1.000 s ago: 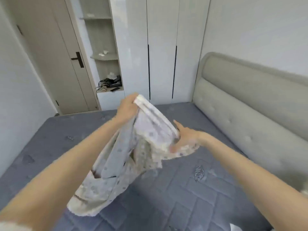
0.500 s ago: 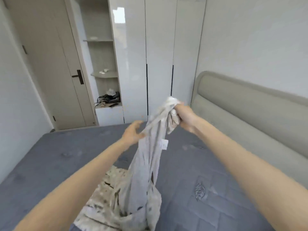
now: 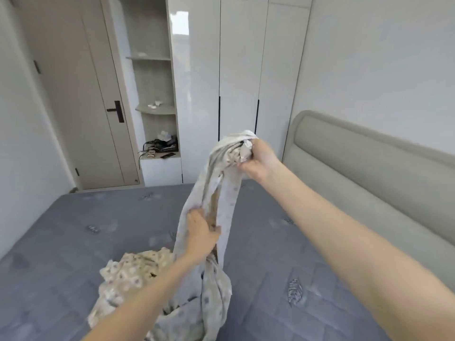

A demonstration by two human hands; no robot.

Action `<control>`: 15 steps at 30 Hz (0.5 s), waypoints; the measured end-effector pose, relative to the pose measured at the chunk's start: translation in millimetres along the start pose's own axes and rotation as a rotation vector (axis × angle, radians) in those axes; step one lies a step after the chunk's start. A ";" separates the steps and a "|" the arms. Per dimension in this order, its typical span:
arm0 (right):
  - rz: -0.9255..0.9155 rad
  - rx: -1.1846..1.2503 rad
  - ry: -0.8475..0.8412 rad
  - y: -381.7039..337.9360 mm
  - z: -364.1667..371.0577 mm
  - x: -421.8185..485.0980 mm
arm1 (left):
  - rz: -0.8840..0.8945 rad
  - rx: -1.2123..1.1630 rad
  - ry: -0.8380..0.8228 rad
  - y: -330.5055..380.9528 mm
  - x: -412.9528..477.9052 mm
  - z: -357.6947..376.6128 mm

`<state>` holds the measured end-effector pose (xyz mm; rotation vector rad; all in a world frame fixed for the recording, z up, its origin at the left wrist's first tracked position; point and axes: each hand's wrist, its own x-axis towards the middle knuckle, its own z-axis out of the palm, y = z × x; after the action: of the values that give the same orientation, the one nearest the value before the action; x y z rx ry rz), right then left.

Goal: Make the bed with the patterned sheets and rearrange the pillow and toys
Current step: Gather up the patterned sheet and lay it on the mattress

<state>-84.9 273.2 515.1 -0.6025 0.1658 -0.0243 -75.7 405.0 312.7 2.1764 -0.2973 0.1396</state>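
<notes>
No legible txt, labels, brands or nos. anywhere in view.

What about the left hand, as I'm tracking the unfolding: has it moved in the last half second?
Yes: the left hand slid down the sheet, farther below the door handle.

White wardrobe (image 3: 242, 82) beside open shelves (image 3: 155, 109) (cables (image 3: 160, 147) on the lowest).

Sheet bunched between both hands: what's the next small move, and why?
Probably draw the left hand down and outward along the patterned sheet while the right hand holds its grip high. The sheet hangs twisted like a rope between them, with the rest heaped on the bare mattress, so it likely needs opening before it can be spread.
</notes>
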 end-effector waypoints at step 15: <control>-0.043 0.178 0.053 -7.9 -25.9 17.4 | -0.305 0.233 -0.318 -48.7 45.3 -38.2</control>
<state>-71.7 250.9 496.0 -0.4280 0.1998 -0.0959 -18.8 456.0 306.2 2.4453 -0.1268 -0.3626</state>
